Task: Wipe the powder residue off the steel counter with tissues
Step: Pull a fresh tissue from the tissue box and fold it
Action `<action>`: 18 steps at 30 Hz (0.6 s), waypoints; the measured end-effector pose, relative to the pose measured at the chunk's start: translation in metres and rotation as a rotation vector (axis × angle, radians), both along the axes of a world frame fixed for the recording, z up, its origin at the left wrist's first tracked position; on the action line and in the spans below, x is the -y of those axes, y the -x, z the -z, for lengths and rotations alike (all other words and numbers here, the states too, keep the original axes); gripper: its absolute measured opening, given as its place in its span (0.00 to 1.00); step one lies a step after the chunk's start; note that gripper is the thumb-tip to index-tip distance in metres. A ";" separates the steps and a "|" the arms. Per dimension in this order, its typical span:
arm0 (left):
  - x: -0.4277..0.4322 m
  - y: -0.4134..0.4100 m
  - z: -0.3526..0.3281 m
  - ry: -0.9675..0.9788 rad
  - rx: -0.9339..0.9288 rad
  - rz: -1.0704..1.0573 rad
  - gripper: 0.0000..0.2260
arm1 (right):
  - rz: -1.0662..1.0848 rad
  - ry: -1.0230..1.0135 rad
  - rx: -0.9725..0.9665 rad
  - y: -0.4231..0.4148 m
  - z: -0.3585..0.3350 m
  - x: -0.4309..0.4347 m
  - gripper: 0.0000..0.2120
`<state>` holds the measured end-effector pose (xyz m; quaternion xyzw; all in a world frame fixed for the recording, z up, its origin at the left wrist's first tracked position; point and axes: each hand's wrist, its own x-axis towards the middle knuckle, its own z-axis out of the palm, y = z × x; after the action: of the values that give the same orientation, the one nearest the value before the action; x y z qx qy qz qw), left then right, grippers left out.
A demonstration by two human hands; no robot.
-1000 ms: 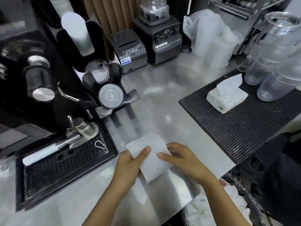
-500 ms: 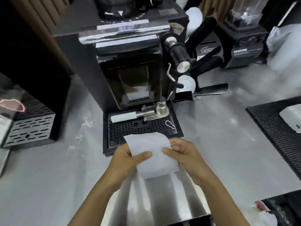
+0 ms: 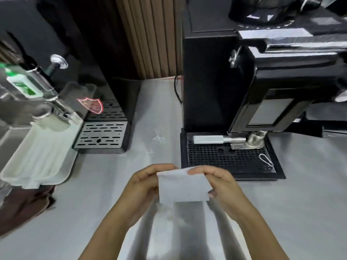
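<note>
Tissue (image 3: 183, 185): one white sheet, apparently folded to a rough rectangle, held near me above the steel counter (image 3: 93, 212). It appears clear of the surface and casts a shadow below.

Left hand (image 3: 144, 182): fingers (image 3: 154, 168) curled and clamped on the sheet's left edge. Right hand (image 3: 219, 182): pinching the top right corner, with the thumb against the right edge. Both grips are closed on the tissue; neither hand is free.

Powder residue (image 3: 158, 137): a pale smear on the counter, farther from me than the sheet. It lies between the slotted drip tray (image 3: 102, 136) on the left and the perforated drip tray (image 3: 225, 160) under the black machine (image 3: 210, 81) on the right. Not yet wiped.

Handling assessment: the sheet is very light, limp and thin. I judge it will crumple or tear if dragged by one corner, and may snag on the tray edges. The better hold is flat fingers pressing the middle of the folded pad, with the edges tucked under. Fine powder may scatter rather than lift, so slow strokes toward me are advisable.

Other items: a white tray (image 3: 37, 160) and a brown cloth (image 3: 22, 207) at the left.
</note>
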<state>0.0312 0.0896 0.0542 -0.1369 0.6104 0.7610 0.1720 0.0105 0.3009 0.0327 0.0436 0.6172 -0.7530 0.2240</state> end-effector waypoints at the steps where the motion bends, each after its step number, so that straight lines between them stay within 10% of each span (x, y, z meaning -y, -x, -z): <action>1: 0.009 0.002 -0.001 -0.080 0.064 -0.020 0.13 | -0.004 0.012 0.005 0.003 -0.001 0.008 0.17; 18: 0.048 0.023 0.022 0.054 0.057 -0.164 0.14 | 0.157 -0.046 0.067 0.019 0.011 0.082 0.21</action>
<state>0.0083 0.0420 0.0324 -0.2125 0.6124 0.7515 0.1228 -0.0081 0.2186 0.0218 0.1220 0.6214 -0.7518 0.1838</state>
